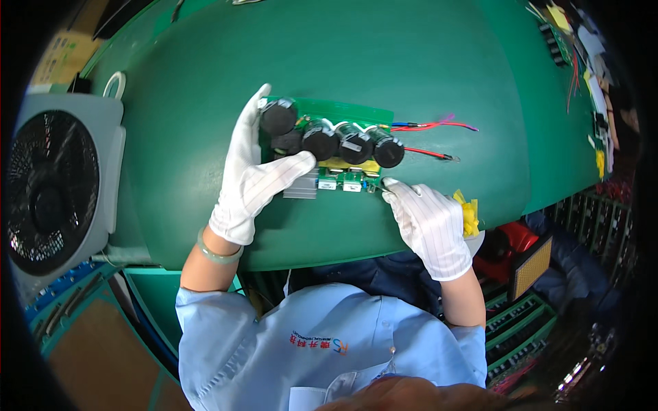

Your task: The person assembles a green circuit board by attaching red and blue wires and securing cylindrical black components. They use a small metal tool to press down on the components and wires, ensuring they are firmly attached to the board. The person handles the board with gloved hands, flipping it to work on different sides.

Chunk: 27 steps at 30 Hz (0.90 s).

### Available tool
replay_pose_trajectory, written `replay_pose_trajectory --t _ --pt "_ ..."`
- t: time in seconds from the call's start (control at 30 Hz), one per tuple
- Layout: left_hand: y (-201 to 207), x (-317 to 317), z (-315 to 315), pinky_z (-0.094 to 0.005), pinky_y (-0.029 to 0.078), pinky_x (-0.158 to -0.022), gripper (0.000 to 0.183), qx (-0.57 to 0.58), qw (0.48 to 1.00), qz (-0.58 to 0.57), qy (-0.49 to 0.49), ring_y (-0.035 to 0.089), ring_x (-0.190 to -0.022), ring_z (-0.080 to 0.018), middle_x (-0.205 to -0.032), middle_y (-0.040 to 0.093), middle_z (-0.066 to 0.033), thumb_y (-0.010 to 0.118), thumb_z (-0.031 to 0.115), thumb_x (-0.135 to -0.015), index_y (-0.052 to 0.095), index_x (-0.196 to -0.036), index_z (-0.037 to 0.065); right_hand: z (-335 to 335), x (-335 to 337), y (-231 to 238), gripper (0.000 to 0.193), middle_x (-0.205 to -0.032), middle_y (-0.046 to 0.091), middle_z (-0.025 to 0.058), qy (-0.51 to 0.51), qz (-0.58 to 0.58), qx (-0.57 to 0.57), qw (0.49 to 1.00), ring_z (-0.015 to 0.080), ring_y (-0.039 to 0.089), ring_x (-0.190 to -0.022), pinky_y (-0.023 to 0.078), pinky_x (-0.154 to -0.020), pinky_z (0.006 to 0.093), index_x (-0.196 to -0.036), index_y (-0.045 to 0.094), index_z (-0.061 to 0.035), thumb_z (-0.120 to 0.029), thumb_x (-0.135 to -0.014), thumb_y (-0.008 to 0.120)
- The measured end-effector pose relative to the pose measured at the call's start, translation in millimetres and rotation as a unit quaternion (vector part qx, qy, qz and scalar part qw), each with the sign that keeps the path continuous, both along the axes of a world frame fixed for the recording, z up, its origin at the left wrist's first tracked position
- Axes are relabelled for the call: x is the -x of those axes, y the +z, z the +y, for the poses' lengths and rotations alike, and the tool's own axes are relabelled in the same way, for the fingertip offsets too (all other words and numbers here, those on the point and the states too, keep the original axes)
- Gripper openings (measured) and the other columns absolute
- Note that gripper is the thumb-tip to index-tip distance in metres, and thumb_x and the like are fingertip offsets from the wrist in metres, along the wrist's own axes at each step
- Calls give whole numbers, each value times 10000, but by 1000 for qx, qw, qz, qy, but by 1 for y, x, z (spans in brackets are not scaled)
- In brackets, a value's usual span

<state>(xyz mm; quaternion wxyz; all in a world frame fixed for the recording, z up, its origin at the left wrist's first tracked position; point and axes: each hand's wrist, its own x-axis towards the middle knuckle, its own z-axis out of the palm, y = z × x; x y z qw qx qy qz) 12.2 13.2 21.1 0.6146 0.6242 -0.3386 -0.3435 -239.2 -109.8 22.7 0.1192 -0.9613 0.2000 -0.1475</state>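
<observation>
A green circuit board [346, 111] with several big black capacitors [354, 145] is on the green bench mat. My white-gloved left hand [250, 175] grips its left end, the fingers along the side and the thumb by the capacitors. Below the capacitors, a grey finned heat sink [300, 186] and a row of small white parts [351, 185] show. My right hand [428, 218], gloved too, has its thumb and forefinger pinched at the board's lower right corner; what lies between them is hidden. Red and blue wires [435, 126] run out from the right end.
A grey fan [55, 185] stands at the left. Yellow tape pieces [469, 214] stick to the bench edge by my right wrist. Another board [554, 44] with wires lies at the far right. Racks of green boards [524, 329] stand below right, near a red object [517, 238].
</observation>
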Motion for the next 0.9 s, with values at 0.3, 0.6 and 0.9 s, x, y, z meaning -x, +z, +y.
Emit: replay_pose_trajectory --t 0.3,0.6,0.9 --pt "-11 -7 -3 -399 257 -1181 1021 3 1000 -5 22 397 -1367 -274 -1405 462 -201 878 247 -735 273 -1486 -88 12 1 -6 366 -797 641 77 -29 -74 -2 997 236 609 -642 485 -563 356 -1172 691 -85 -186 -829 767" --pt "-11 -32 -3 -260 465 -952 535 -70 995 64 31 599 -1048 -117 -1157 641 -73 661 289 -971 510 -1401 9 22 10 -32 405 -787 640 68 -96 -94 10 991 246 595 -648 475 -583 369 -1224 685 -98 -251 -853 741" --pt "-26 -38 -4 -178 449 -679 453 -36 997 -47 54 538 -817 -30 -1174 640 10 543 373 -1033 571 -1355 55 21 10 -31 445 -754 622 81 -87 -139 -8 986 259 592 -634 474 -588 375 -1263 666 -85 -242 -853 742"
